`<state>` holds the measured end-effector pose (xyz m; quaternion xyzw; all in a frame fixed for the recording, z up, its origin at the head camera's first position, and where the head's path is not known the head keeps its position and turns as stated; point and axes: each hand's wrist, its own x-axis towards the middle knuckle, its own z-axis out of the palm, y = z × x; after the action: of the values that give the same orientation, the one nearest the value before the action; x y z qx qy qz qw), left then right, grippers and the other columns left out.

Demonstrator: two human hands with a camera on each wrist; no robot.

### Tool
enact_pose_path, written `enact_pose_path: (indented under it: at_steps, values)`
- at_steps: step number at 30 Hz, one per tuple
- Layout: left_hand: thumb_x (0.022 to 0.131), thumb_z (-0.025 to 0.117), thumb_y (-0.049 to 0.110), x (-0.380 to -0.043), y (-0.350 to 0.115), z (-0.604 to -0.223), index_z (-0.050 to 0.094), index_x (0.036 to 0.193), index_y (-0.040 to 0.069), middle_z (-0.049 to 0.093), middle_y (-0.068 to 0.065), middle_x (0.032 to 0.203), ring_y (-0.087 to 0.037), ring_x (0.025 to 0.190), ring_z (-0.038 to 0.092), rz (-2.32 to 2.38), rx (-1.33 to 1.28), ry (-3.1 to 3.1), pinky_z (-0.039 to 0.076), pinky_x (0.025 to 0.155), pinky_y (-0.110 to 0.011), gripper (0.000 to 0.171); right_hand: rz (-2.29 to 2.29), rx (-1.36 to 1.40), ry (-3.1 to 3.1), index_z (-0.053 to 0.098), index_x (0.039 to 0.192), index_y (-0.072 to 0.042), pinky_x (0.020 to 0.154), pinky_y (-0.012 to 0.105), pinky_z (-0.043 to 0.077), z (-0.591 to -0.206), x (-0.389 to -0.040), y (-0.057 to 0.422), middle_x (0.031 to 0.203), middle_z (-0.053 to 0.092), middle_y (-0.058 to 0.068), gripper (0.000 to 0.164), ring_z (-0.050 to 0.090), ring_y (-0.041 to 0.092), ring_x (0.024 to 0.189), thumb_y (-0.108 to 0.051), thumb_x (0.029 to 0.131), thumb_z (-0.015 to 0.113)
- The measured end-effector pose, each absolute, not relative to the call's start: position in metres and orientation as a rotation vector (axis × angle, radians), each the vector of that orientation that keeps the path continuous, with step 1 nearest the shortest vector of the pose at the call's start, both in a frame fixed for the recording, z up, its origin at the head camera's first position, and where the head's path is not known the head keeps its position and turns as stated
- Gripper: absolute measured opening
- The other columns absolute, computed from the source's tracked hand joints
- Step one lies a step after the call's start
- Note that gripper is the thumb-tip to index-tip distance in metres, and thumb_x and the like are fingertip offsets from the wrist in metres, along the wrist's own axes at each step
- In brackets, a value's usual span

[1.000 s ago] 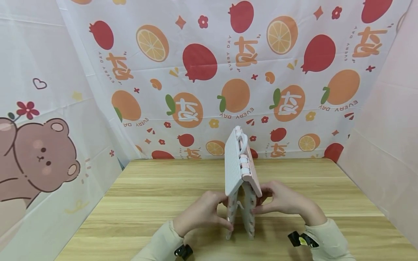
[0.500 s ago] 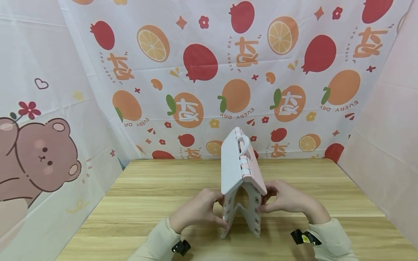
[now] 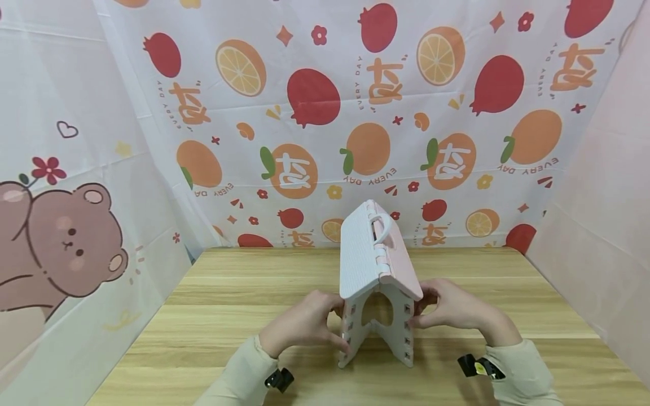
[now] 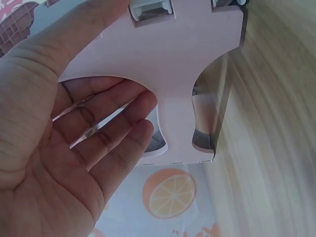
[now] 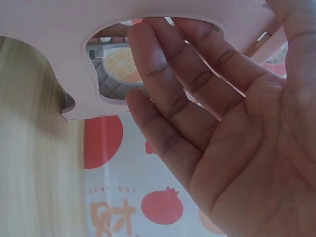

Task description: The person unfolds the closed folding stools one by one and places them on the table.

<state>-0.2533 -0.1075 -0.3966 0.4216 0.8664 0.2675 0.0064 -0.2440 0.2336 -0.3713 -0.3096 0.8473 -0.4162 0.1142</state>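
A toy house (image 3: 359,256) with a white and pink ridged roof stands in the middle of the table in the head view. A white loop handle (image 3: 383,230) sits on its ridge, and its front is open, with the walls spread apart below. My left hand (image 3: 303,322) grips the left wall, its thumb at the front edge. In the left wrist view, fingers reach to the opening in the pale pink wall (image 4: 173,64). On the other side my right hand (image 3: 457,311) holds the right wall, fingertips at the opening of the pink panel (image 5: 59,24) in the right wrist view.
The wooden table (image 3: 228,307) ends at a hanging cloth (image 3: 330,141) printed with fruit. Another cloth with a bear print (image 3: 71,242) hangs at the left, and a pale cloth (image 3: 604,225) hangs at the right.
The walls of the toy house have spread apart and its roof has opened wider. My left hand has moved left and my right hand right, both still holding the walls.
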Motion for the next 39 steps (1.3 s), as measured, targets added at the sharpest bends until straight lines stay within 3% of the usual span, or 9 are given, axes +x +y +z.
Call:
enact_pose_path:
  at_steps: [15, 22, 29, 39]
  values:
    - [0.068, 0.104, 0.029, -0.2546, -0.1134, -0.3912, 0.078, 0.101, 0.018, 0.077, 0.014, 0.097, -0.010, 0.094, 0.075, 0.820, 1.224, 2.711, 0.063, 0.088, -0.033, 0.043, -1.209, -0.981, 2.509, 0.074, 0.119, -0.004, 0.082, 0.031, 0.062, -0.3746, -0.2480, 0.2411, 0.102, 0.079, 0.002, 0.038, 0.073, 0.009, 0.092, -0.015, 0.085, 0.083]
    - [0.069, 0.104, 0.029, -0.2550, -0.1156, -0.3891, 0.077, 0.098, 0.019, 0.075, 0.016, 0.094, -0.007, 0.092, 0.072, 0.815, 1.219, 2.703, 0.058, 0.084, -0.022, 0.041, -1.213, -0.978, 2.503, 0.073, 0.121, -0.003, 0.083, 0.028, 0.061, -0.3739, -0.2481, 0.2427, 0.104, 0.078, 0.002, 0.039, 0.073, 0.009, 0.093, -0.015, 0.085, 0.082]
    - [0.070, 0.103, 0.027, -0.2544, -0.1157, -0.3871, 0.078, 0.100, 0.018, 0.075, 0.016, 0.094, -0.010, 0.093, 0.073, 0.828, 1.195, 2.687, 0.062, 0.087, -0.033, 0.041, -1.206, -0.979, 2.520, 0.074, 0.118, -0.005, 0.082, 0.027, 0.060, -0.3754, -0.2486, 0.2433, 0.103, 0.079, 0.000, 0.037, 0.073, 0.008, 0.093, -0.016, 0.084, 0.084]
    - [0.069, 0.104, 0.029, -0.2560, -0.1167, -0.3879, 0.079, 0.099, 0.020, 0.077, 0.016, 0.093, 0.003, 0.090, 0.068, 0.842, 1.176, 2.680, 0.062, 0.087, -0.031, 0.040, -1.247, -0.972, 2.446, 0.069, 0.125, -0.002, 0.082, 0.028, 0.062, -0.3728, -0.2454, 0.2344, 0.111, 0.077, 0.006, 0.046, 0.074, 0.014, 0.094, -0.020, 0.087, 0.087]
